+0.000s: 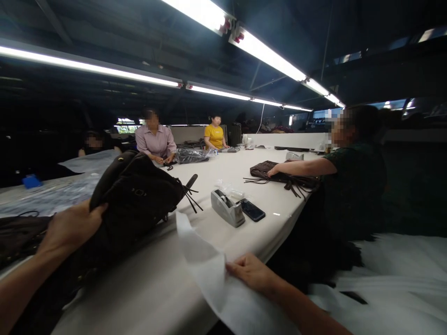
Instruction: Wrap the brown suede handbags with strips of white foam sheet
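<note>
Black bag (136, 200): soft, slumped on its side on the table edge, thin fringe cords trailing from its far end; gripped at its near end. White cloth (206, 265): thin sheet, pinched at its edge, one corner standing up above the grip.

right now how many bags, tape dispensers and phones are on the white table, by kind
bags: 2, the black bag held by the left hand, and a brown fringed bag under a co-worker's hand
tape dispensers: 1
phones: 1
total: 4
</note>
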